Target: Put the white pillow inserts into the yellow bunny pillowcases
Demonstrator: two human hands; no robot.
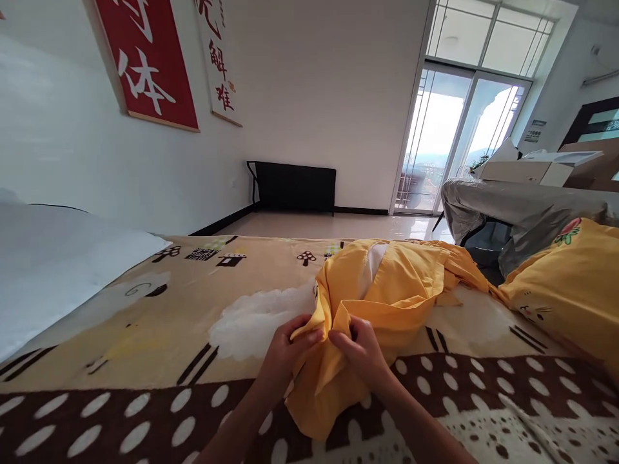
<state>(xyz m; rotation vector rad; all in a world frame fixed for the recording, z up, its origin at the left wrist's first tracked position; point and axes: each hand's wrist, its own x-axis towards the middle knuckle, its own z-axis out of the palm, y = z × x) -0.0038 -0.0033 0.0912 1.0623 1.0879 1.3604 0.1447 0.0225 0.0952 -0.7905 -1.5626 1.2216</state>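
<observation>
The edge of the yellow cloth could be lost if either pinch is loosened, and its loose folds might be twisted where they are bunched over the patterned blanket. The edge is pinched between thumb and fingers in both grips, the left hand just beside the right hand; most of the cloth is spread beyond them, and a flap is draped below.

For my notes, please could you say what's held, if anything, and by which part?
Left hand and right hand pinch the yellow cloth by its edges.
</observation>
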